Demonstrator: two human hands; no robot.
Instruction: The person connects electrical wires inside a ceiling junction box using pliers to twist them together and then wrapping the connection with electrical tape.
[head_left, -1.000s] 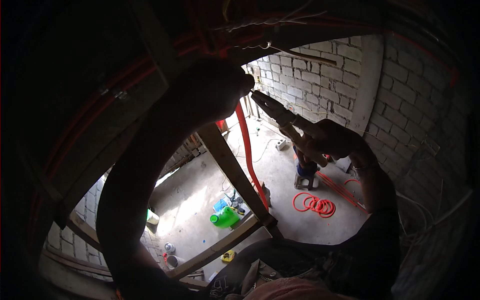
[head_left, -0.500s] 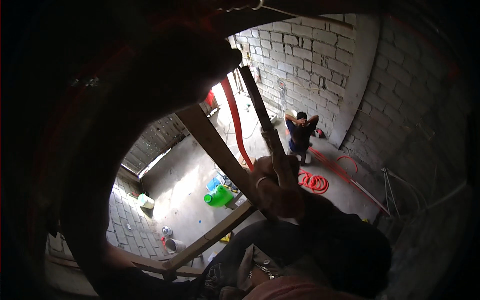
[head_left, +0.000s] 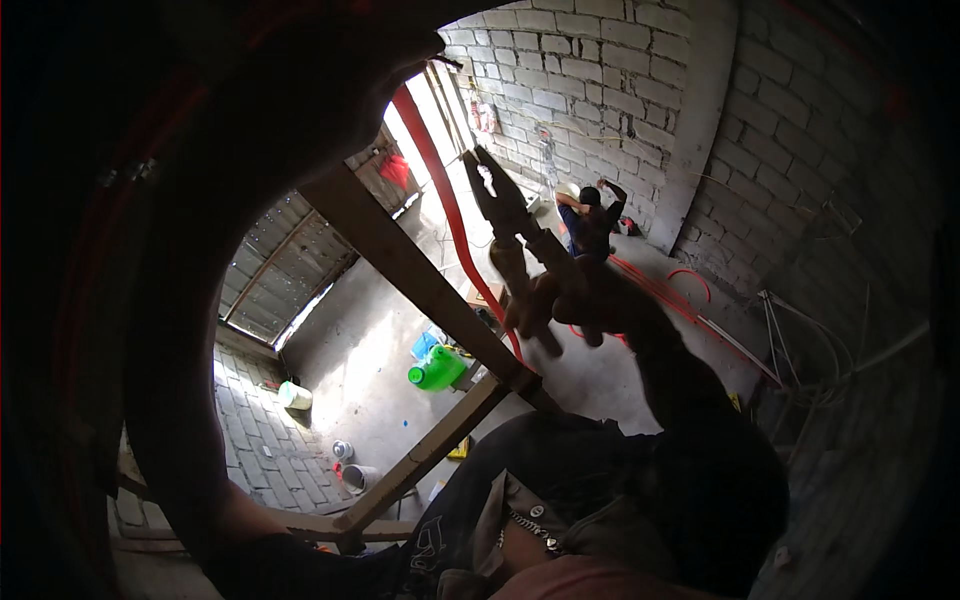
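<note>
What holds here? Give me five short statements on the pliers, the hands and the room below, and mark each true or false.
1. The right hand grips the pliers by the handles. True.
2. The pliers' nose points down at the floor. False: it points up and away from the person.
3. A green container lies on the concrete floor below. True.
4. The other person stands beside the green container. False: that person is far off, by the brick wall.
5. The left hand holds a hammer. False: the left hand is not in view; only a dark raised arm shows.
</note>
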